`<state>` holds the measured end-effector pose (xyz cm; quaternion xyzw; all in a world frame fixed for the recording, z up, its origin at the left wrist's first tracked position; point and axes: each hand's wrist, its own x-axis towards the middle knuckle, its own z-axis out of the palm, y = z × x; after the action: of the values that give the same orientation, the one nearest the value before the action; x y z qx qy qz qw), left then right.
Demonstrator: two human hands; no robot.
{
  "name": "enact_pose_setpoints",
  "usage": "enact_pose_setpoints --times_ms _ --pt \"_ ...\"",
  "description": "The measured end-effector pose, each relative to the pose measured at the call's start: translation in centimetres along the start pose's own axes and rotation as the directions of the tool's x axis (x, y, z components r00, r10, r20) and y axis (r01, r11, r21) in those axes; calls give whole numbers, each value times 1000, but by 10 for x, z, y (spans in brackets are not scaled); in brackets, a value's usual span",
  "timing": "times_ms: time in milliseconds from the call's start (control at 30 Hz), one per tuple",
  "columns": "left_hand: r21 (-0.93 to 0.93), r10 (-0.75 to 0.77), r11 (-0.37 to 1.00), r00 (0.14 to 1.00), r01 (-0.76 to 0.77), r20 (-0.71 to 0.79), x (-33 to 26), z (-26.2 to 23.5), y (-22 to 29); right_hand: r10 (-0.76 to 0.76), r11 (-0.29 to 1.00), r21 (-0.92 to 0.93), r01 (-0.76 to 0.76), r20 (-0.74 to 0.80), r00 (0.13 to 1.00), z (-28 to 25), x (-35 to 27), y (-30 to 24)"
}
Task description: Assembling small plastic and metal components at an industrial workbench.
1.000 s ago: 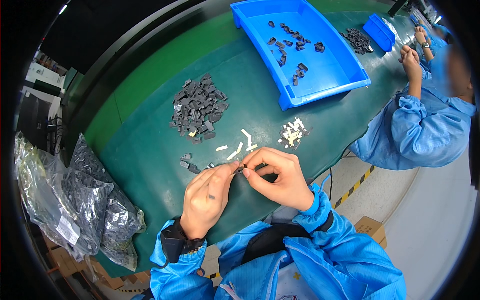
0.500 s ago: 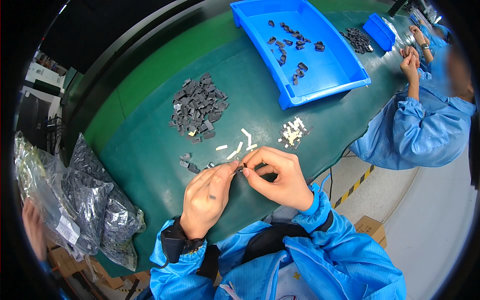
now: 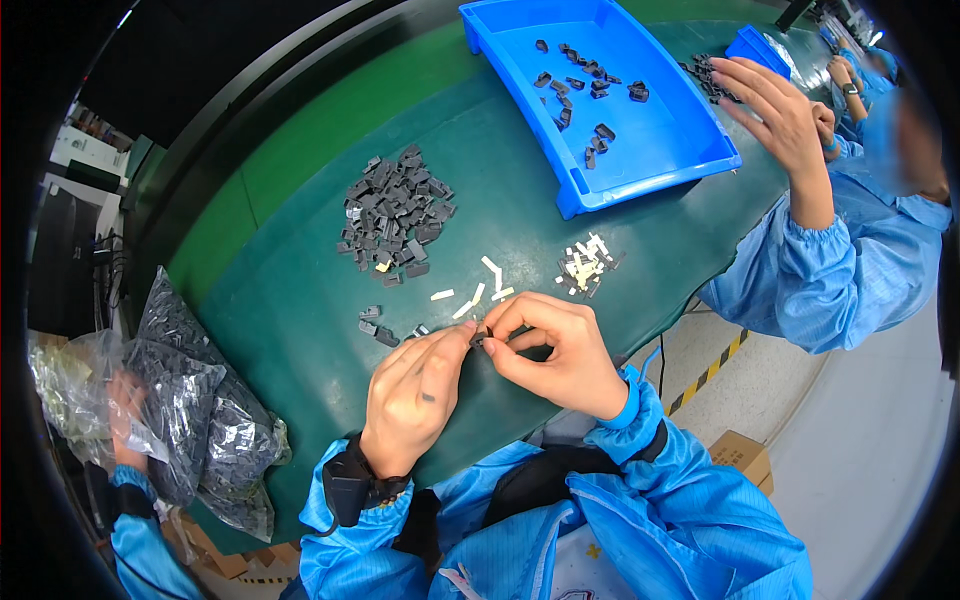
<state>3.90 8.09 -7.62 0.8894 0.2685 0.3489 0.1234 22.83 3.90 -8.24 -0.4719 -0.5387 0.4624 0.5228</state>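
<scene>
Between the fingertips of both hands sits a small dark plastic part (image 3: 479,338). My left hand (image 3: 418,392) pinches it from one side, and my right hand (image 3: 556,352) pinches it from the other. Just beyond the fingers lie several pale yellow-white strips (image 3: 468,303). A few loose dark plastic parts (image 3: 378,327) rest left of my left hand. Farther off is a large pile of dark grey plastic parts (image 3: 395,212). Beyond my right hand there is a small heap of pale and dark strips (image 3: 588,266).
A big blue tray (image 3: 655,185) holding scattered dark parts stands at the far right. Clear bags of dark parts (image 3: 180,400) lie at the left, with another person's hand (image 3: 125,405) at them. A co-worker's hand (image 3: 775,110) reaches beside the tray; a smaller blue bin (image 3: 757,50) stands beyond.
The right-hand co-worker has raised a hand toward the blue tray. At the left, another person's arm has come farther in over the bags. My hands have hardly moved.
</scene>
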Motion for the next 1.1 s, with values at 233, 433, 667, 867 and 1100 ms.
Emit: enact_pose_setpoints --times_ms 233,433,667,867,1100 --pt "-7 35 999 999 -35 -4 -1 0 -1 44 997 65 -48 52 998 -5 2 2" --pt "23 121 992 993 -121 16 0 -4 -1 65 984 161 -74 64 996 -6 3 2" --pt "74 259 963 966 -259 8 0 -11 -1 202 974 70 -214 145 969 -13 -1 -11" --pt "21 317 948 948 -317 21 2 -15 1 235 960 96 -264 237 943 -22 -3 -13" --pt "-378 198 898 975 -223 -103 -3 -4 7 211 780 446 -439 473 855 -28 -3 2"
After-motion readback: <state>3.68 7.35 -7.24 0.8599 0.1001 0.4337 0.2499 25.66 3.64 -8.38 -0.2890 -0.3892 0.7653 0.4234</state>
